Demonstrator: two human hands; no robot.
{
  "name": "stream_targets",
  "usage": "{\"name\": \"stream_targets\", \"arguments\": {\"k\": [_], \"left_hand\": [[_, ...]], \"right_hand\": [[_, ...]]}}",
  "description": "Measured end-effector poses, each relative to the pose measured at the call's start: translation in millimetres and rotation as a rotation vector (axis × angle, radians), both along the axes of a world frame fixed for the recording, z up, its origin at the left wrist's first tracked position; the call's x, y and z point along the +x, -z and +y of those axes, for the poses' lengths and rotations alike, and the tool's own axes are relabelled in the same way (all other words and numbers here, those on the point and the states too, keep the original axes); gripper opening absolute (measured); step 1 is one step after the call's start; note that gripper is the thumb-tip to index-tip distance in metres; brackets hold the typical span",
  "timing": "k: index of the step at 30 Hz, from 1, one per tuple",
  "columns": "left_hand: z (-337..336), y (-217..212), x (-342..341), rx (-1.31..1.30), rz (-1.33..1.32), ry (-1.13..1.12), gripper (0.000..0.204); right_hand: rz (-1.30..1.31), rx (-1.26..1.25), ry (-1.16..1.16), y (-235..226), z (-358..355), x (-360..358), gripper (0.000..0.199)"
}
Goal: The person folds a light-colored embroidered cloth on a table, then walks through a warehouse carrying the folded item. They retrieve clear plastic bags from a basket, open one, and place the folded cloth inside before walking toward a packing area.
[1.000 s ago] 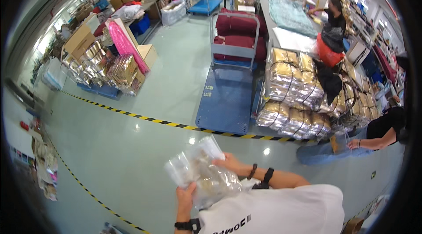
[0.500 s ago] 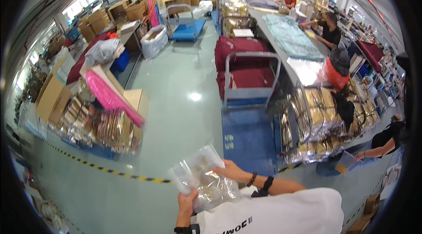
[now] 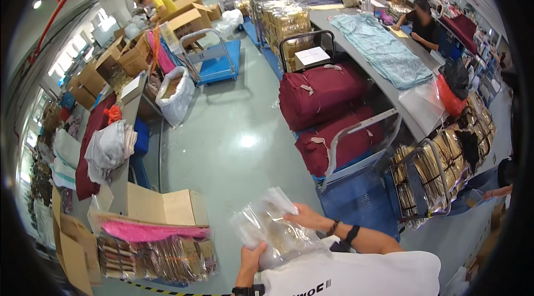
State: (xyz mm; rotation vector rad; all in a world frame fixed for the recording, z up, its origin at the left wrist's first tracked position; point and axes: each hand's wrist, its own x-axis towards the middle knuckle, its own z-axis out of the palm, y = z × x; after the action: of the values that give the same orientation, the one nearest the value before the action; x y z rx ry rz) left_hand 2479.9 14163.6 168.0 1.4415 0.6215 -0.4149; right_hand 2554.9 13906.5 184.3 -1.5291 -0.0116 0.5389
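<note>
Low in the view, a bundle of clear plastic bags point(image 3: 266, 222) is held in front of my body. My left hand point(image 3: 252, 257) grips its lower left edge, thumb on top. My right hand point(image 3: 307, 217) is closed on the upper right edge. The bags are glossy and see-through, and their layers fan slightly at the top. Whether anything lies inside them I cannot make out.
A platform trolley with maroon fabric bundles point(image 3: 325, 95) stands ahead right, beside a long table with pale blue fabric point(image 3: 378, 48). Stacked bagged goods point(image 3: 161, 257) with pink wrap are near left. A blue trolley point(image 3: 219, 62) stands farther off. People work at the tables.
My view has shifted forward along the aisle and tilted, so the trolleys and stacks appear nearer. Both hands keep hold of the plastic bags.
</note>
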Motion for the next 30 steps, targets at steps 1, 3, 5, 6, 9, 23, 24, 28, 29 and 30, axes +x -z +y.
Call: {"name": "stream_targets", "arguments": {"k": [1,3,5,6,9,23,24,28,29,30], "left_hand": [[4,-3,35,0.003,-0.063,-0.008,0.028],[11,-7,108,-0.102,-0.082,-0.01,0.03],[15,-5,190,-0.157,-0.169,-0.004,0.03],[17,-1,233,-0.171,-0.167,0.032,0.029],[18,12,369,-0.28,-0.143,0.075,0.026],[-103,-1,990,-0.179,-0.117,0.658,0.024],[-111,3,1028,-0.156,-0.141,0.64,0.025],[-137,4,1171,-0.184,-0.158,0.484,0.029],[-142,0,1204,-0.138,-0.134,0.469,0.028],[-146,-3,1236,-0.102,-0.058,0.445,0.027]], "right_hand": [[-0.011,-0.038,-0.025,-7,5,40,0.048],[-0.065,-0.015,-0.032,-19,11,118,0.049],[-0.061,-0.044,0.012,-24,12,195,0.048],[-0.083,-0.064,0.008,-23,11,234,0.048],[0.089,0.03,0.081,-9,2,349,0.042],[0.129,0.284,0.604,-34,-107,837,0.042],[0.149,0.224,0.591,-25,-115,877,0.04],[0.096,0.106,0.55,-7,-141,1047,0.036],[0.086,0.092,0.508,-9,-148,1088,0.036],[0.065,0.05,0.462,-12,-155,1129,0.036]]}}
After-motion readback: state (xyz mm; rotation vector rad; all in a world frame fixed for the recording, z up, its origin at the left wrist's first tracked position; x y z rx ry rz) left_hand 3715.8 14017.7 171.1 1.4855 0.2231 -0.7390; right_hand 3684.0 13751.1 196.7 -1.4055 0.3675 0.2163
